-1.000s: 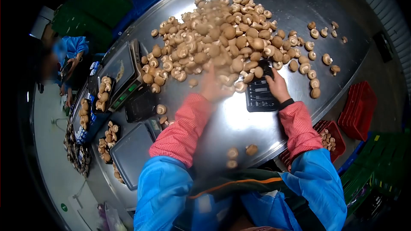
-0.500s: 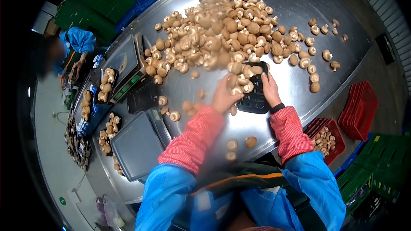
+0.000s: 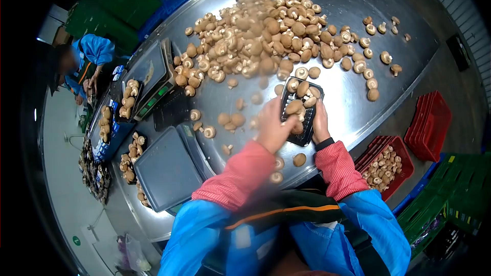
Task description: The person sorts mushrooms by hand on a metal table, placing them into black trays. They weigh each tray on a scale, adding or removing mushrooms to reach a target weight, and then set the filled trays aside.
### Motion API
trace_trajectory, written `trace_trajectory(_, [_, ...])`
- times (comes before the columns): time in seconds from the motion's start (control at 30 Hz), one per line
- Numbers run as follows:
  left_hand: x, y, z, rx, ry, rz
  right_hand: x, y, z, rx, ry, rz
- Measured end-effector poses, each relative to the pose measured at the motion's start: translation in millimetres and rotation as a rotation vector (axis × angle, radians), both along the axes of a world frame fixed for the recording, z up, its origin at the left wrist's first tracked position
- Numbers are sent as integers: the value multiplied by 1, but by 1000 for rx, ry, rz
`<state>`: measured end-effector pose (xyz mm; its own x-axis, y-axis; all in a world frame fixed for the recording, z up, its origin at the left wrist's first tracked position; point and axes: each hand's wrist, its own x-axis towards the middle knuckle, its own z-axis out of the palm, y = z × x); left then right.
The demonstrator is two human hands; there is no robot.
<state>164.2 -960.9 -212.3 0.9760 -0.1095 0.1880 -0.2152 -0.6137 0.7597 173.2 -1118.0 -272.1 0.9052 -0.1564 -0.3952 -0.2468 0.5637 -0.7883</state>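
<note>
A black plastic tray [image 3: 306, 135] sits tilted slightly over the metal table, with several brown-capped mushrooms [image 3: 294, 106] inside. My right hand [image 3: 320, 124] is closed along the tray's right side. On the opposite side, my left hand [image 3: 272, 125] has its fingers at the tray's left edge and its thumb over the mushrooms inside; that hand is partly blurred and its fingertips are hidden. Just beyond the tray lies a big heap of mushrooms [image 3: 240, 41]. Loose mushrooms [image 3: 299, 160] rest near the table's front edge.
Left of my arms are a grey lid-like tray [image 3: 169, 171], a weighing scale [image 3: 153, 84] and filled mushroom trays [image 3: 130, 97]. Another person [image 3: 92, 56] in blue works at the far left. Red crates [image 3: 409, 166] stand off the table's right side, near green crates [image 3: 429, 189].
The black tray has turned and come closer to my body. Mushrooms my left hand held above it now lie inside. My left hand has moved to the tray's left edge.
</note>
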Motion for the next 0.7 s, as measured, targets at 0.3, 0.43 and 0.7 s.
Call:
trace_trajectory(0.3, [1,42,-35,-564,336,169,1,6,-11,-503,-195,254])
trace_trajectory(0.43, [-6,63,-28,-662,362,234,68,-14,48,-989,-160,299])
trace_trajectory(0.7, [-12,80,-28,-664,367,245,130,-8,1,-1685,-435,458])
